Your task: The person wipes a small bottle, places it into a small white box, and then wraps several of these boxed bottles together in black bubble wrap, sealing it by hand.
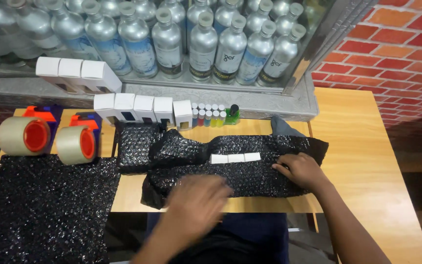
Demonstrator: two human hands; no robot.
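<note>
Bubble wrap, black sheet (250, 173), lies spread across the middle of the tabletop (367, 146) with three small white boxes (235, 158) side by side in a row on it, near its upper middle. Left to right: two tape rolls on orange-and-blue dispensers (50, 137) at far left, a bigger piece of black bubble wrap (45, 210) hanging over the near-left edge, a row of white cartons (142, 108) at the back with small coloured vials (210, 116) beside them, silver bottles (181, 39) behind glass above. Left hand (196, 205) is motion-blurred over the sheet's near edge; can't tell how far open it is or whether it grips anything. Right hand (301, 170) rests palm down on the sheet's right end, fingers loosely curled and pressing the wrap flat, holding nothing that I can see. Judgement: this looks like the wrapping step, boxes placed, sheet not yet folded over them. Next move probably calls for keeping the right end pinned, catching the near edge and bringing it up over the row without nudging the boxes apart; they sit loose, so a fast pull could scatter them
</note>
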